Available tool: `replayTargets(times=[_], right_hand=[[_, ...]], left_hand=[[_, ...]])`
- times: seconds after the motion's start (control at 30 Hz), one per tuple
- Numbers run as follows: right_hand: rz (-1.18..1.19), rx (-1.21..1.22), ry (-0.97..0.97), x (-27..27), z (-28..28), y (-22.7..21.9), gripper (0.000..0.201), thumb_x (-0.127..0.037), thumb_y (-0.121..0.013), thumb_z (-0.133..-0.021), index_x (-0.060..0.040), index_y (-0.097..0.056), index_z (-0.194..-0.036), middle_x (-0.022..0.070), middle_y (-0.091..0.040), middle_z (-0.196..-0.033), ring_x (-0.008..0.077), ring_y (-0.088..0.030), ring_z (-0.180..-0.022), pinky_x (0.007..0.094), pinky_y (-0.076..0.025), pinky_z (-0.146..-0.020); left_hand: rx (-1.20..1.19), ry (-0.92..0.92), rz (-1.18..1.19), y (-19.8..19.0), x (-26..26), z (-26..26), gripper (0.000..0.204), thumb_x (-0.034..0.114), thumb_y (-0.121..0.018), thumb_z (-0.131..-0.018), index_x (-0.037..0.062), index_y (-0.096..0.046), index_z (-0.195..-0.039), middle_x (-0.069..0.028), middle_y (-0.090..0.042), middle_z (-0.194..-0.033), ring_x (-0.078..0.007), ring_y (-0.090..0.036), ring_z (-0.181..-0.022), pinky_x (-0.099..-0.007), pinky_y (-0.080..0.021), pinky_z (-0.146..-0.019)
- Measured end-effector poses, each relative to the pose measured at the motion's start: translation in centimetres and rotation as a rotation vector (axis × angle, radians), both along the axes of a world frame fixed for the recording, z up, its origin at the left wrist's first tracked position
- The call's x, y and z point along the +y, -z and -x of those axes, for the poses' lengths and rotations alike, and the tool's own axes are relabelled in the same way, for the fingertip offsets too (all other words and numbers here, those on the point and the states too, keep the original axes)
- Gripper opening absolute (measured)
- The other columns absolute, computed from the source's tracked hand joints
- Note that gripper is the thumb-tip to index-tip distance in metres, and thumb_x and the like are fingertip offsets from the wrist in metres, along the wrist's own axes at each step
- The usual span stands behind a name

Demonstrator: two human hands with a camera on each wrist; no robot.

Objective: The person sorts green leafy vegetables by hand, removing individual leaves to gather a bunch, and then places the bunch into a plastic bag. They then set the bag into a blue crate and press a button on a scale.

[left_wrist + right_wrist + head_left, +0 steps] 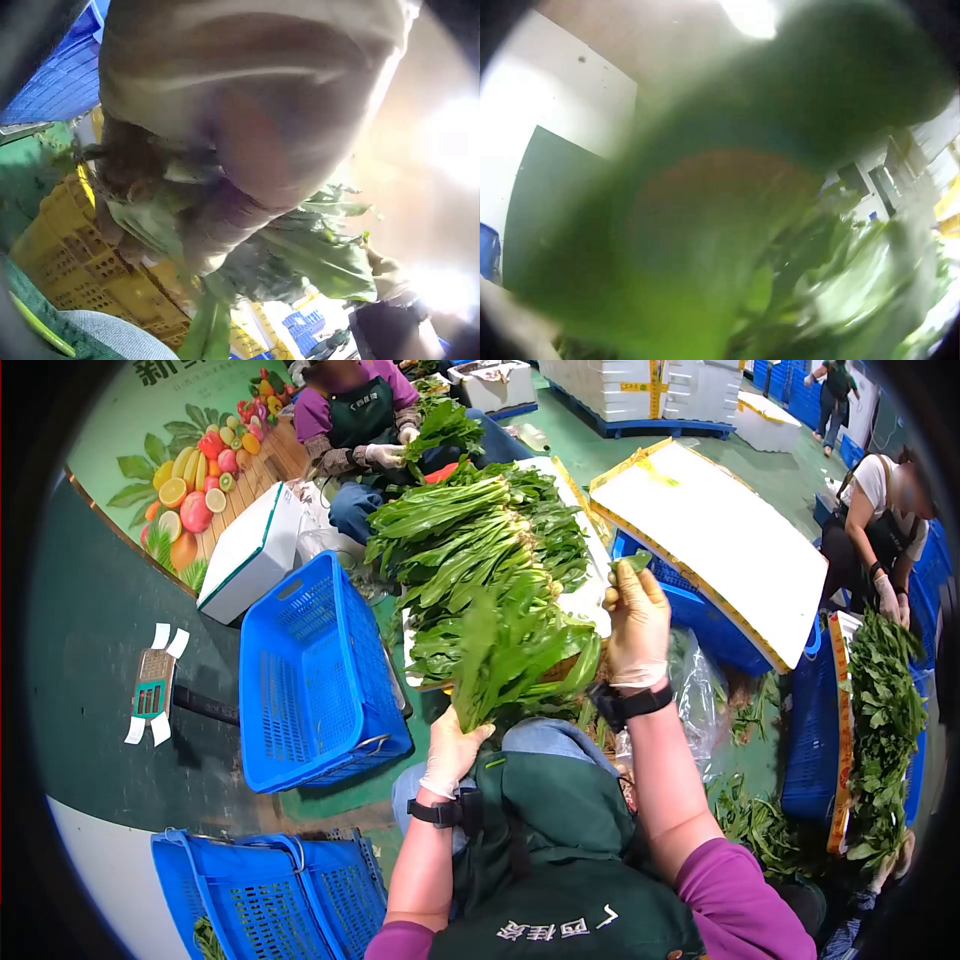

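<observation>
In the head view my gloved left hand (455, 752) grips a bunch of long leafy greens (505, 655) by its lower end, leaves fanning up and away. My gloved right hand (637, 622) is raised right of the bunch and pinches a small green leaf (632, 563). Beyond both hands, a heap of the same greens (455, 525) lies on a white foam board (592, 600). The left wrist view shows the left glove (247, 112) close up, fingers curled round the stems (206, 326). Blurred green leaf (675, 247) covers most of the right wrist view.
A blue crate (262, 690) stands at the left beside a scale display (152, 685). More blue crates (265, 900) are at lower left. At right, a white foam lid (710, 540) lies across a blue crate. Two people (365, 420) (880, 510) handle greens nearby.
</observation>
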State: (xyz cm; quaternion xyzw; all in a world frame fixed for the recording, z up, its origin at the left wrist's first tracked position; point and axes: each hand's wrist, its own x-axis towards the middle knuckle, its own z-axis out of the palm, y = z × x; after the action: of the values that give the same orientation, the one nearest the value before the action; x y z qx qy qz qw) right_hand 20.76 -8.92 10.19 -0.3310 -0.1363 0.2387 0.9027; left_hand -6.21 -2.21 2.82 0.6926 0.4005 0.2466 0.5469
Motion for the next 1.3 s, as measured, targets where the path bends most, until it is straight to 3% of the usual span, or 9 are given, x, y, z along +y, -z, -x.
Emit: replayTargets(times=[0.07,0.2,0.23,0.37,0.5,0.77,0.83,1.07,1.3], right_hand=[[0.189,-0.245,-0.045,-1.9,-1.0,-0.7,0.013,-0.009,-0.068,-0.092,-0.0017,-0.07,-0.101,-0.0011,-0.066,-0.08,0.0056,-0.053,-0.064,0.0205,-0.04,-0.06],[0.861,-0.967,-0.33,-6.0,-0.8,1.8,0.042,-0.012,-0.072,-0.081,0.0041,-0.065,-0.119,0.0171,-0.073,-0.099,0.021,-0.069,-0.095,0.0296,-0.051,-0.089],[0.944,-1.355,-0.032,-6.0,-0.8,4.3,0.037,-0.011,-0.07,-0.084,0.0033,-0.066,-0.119,0.0162,-0.073,-0.1,0.0191,-0.068,-0.098,0.0293,-0.051,-0.089],[0.522,-0.448,-0.222,-3.8,0.9,1.9,0.032,-0.016,-0.064,-0.094,0.001,-0.065,-0.121,0.0082,-0.07,-0.104,0.0125,-0.063,-0.088,0.0261,-0.05,-0.079],[0.565,-0.796,-0.224,-0.9,2.3,-1.7,0.028,-0.019,-0.071,-0.09,-0.0007,-0.07,-0.112,0.0002,-0.066,-0.092,0.0073,-0.058,-0.082,0.0223,-0.048,-0.072],[-0.036,-0.13,-0.233,1.5,1.5,-1.8,0.014,-0.013,-0.069,-0.093,-0.0024,-0.071,-0.103,-0.0008,-0.068,-0.087,0.0048,-0.056,-0.07,0.0196,-0.045,-0.064],[0.272,-0.555,-0.276,0.7,1.0,-1.9,0.015,-0.007,-0.066,-0.092,-0.0015,-0.071,-0.105,0.0006,-0.07,-0.092,0.0078,-0.061,-0.079,0.0229,-0.05,-0.073],[0.27,-0.971,-0.238,3.2,2.1,-1.3,0.028,-0.002,-0.067,-0.086,-0.0033,-0.069,-0.114,0.0083,-0.069,-0.104,0.0177,-0.064,-0.097,0.0295,-0.051,-0.085],[0.482,-1.018,-0.442,2.5,3.0,-1.8,0.021,-0.005,-0.074,-0.079,-0.0043,-0.07,-0.1,0.0074,-0.065,-0.088,0.0188,-0.063,-0.083,0.0309,-0.05,-0.077]], left_hand=[[-0.052,-0.052,0.026,-0.6,0.2,0.2,0.032,-0.004,-0.075,-0.079,-0.0014,-0.064,-0.109,-0.0059,-0.071,-0.098,-0.0126,-0.064,-0.084,-0.0276,-0.052,-0.077],[-0.131,-0.034,0.156,-0.4,0.9,1.1,0.021,0.002,-0.074,-0.08,0.0009,-0.067,-0.1,-0.0033,-0.069,-0.079,-0.0094,-0.059,-0.063,-0.0237,-0.046,-0.057],[-0.13,-0.033,0.158,-0.4,0.9,1.1,0.021,0.002,-0.074,-0.08,0.0009,-0.067,-0.1,-0.0033,-0.069,-0.079,-0.0094,-0.059,-0.063,-0.0237,-0.046,-0.057],[-0.083,-0.022,0.097,-0.4,0.7,1.2,0.024,0.001,-0.074,-0.08,0.0004,-0.066,-0.103,-0.003,-0.069,-0.084,-0.0101,-0.06,-0.068,-0.0246,-0.047,-0.06],[-0.068,-0.035,0.105,-0.9,0.4,0.9,0.028,0.0,-0.075,-0.079,0.0,-0.066,-0.106,-0.0025,-0.069,-0.088,-0.0103,-0.06,-0.072,-0.0246,-0.048,-0.065],[-0.117,0.04,0.251,-1.2,0.6,1.5,0.029,0.002,-0.075,-0.08,-0.0016,-0.066,-0.107,-0.0056,-0.071,-0.088,-0.0132,-0.064,-0.071,-0.0253,-0.05,-0.065],[-0.152,0.07,0.306,-1.7,0.7,1.4,0.028,0.003,-0.075,-0.08,-0.0022,-0.065,-0.106,-0.0068,-0.071,-0.088,-0.0142,-0.065,-0.071,-0.0256,-0.05,-0.065],[-0.114,0.114,0.358,-2.0,0.4,1.2,0.03,0.001,-0.073,-0.079,-0.0034,-0.065,-0.108,-0.0075,-0.071,-0.092,-0.0147,-0.066,-0.079,-0.0277,-0.053,-0.074],[-0.041,0.134,0.319,-2.0,0.4,1.5,0.037,-0.002,-0.074,-0.078,-0.0028,-0.063,-0.114,-0.0062,-0.07,-0.102,-0.0141,-0.065,-0.085,-0.0288,-0.053,-0.08]])
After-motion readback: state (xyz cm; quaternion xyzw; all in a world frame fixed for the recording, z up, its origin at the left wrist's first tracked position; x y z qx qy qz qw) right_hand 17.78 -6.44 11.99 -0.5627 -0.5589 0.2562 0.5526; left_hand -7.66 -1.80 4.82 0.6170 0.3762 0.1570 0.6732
